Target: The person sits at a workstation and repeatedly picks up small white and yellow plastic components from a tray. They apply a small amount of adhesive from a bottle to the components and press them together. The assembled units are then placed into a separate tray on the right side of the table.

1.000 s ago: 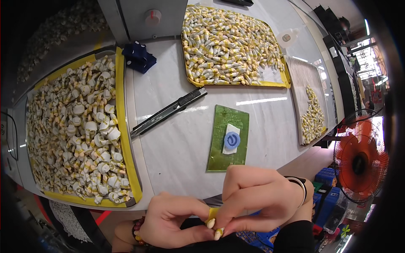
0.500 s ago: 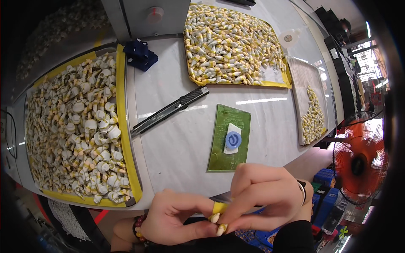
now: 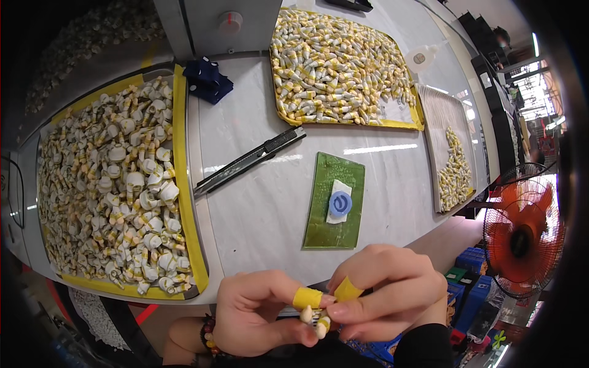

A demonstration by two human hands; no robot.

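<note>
Near the front edge of the table, my two hands meet. My left hand [image 3: 251, 316] pinches small white-and-yellow figure pieces [image 3: 321, 326] between thumb and index finger; two pale rounded ends show below the fingertips. My right hand [image 3: 389, 288] is closed against the same pieces, thumb and index finger at their right side, partly hiding them. Yellow tape wraps an index finger on each hand. Beyond the hands lies a green cutting mat [image 3: 331, 236], with a blue round cap-like piece [image 3: 340, 203] on a white pad [image 3: 337, 218] upon it.
A yellow-edged tray [image 3: 197, 257] of many larger white pieces stands at left. Another tray [image 3: 350, 124] of small pieces is at the back, a third [image 3: 432, 132] at right. A black utility knife [image 3: 248, 161] and dark blue cloth [image 3: 208, 80] lie between. An orange fan [image 3: 521, 233] stands at right.
My right hand has turned and lowered slightly, bringing its taped index finger into sight. The left hand's taped finger has shifted a little leftward, still pinching the small pieces.
</note>
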